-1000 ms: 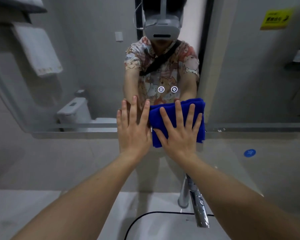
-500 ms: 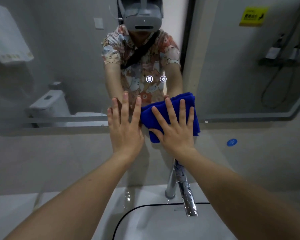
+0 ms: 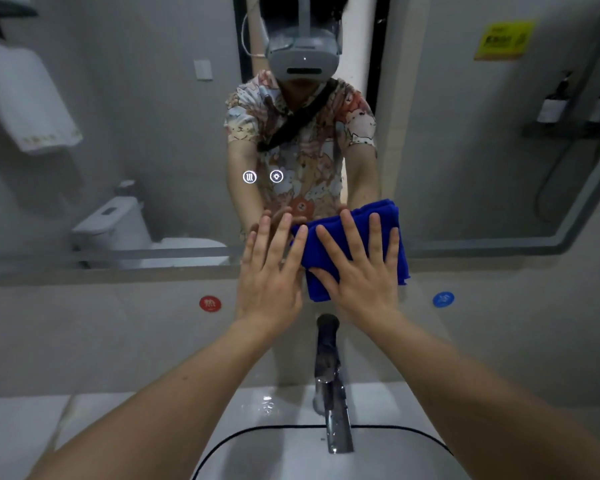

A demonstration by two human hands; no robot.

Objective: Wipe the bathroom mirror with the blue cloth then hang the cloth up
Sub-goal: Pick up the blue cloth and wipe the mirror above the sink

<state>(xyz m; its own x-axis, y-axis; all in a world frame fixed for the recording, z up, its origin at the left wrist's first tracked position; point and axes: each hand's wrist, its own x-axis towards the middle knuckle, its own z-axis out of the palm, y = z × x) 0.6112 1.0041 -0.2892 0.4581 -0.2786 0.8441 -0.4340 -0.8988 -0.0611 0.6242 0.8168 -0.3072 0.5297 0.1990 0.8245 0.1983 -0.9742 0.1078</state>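
The blue cloth (image 3: 378, 206) is folded and lies flat against the lower edge of the bathroom mirror (image 3: 153, 133), overlapping the wall below it. My right hand (image 3: 361, 275) presses it to the glass with fingers spread wide. My left hand (image 3: 269, 271) is flat on the mirror just left of the cloth, fingers apart, with its index fingertip at the cloth's left edge. The mirror reflects a person in a patterned shirt with both arms stretched forward.
A chrome faucet (image 3: 329, 375) rises below my hands over a wet white sink basin (image 3: 291, 445). A red sticker (image 3: 210, 303) and a blue sticker (image 3: 443, 299) sit on the wall under the mirror. Two lit touch icons (image 3: 249, 177) glow on the glass. A white towel (image 3: 28, 98) shows in the reflection.
Both hands and the cloth have slid to the right along the mirror's lower edge, away from the two lit icons. The view has shifted with them.
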